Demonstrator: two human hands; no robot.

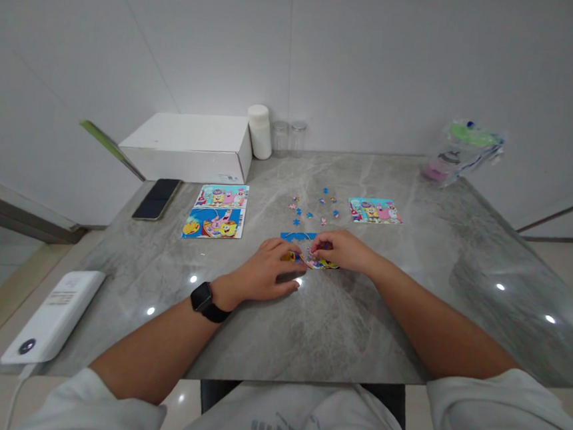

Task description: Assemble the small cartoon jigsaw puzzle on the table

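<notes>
A partly assembled cartoon jigsaw puzzle (294, 236) lies on the grey marbled table, with blue along its far edge. My left hand (269, 270) rests at its left side, fingers spread and fingertips on or just over the pieces. On that wrist is a black watch. Above the puzzle's right part, my right hand (341, 250) is closed in a pinch; whatever is between its fingertips is too small to make out. Both hands cover much of the picture. Several loose puzzle pieces (310, 215), blue and pink among them, are scattered just beyond it.
Two cartoon picture sheets (214, 223) lie left, near a phone (157, 199). Another finished-looking cartoon picture (376, 211) lies right. Behind stand a white box (185, 159), a white bottle (259, 132), two glass jars (297, 139) and a bagged cup (455, 156). A white power bank (57, 315) sits front left.
</notes>
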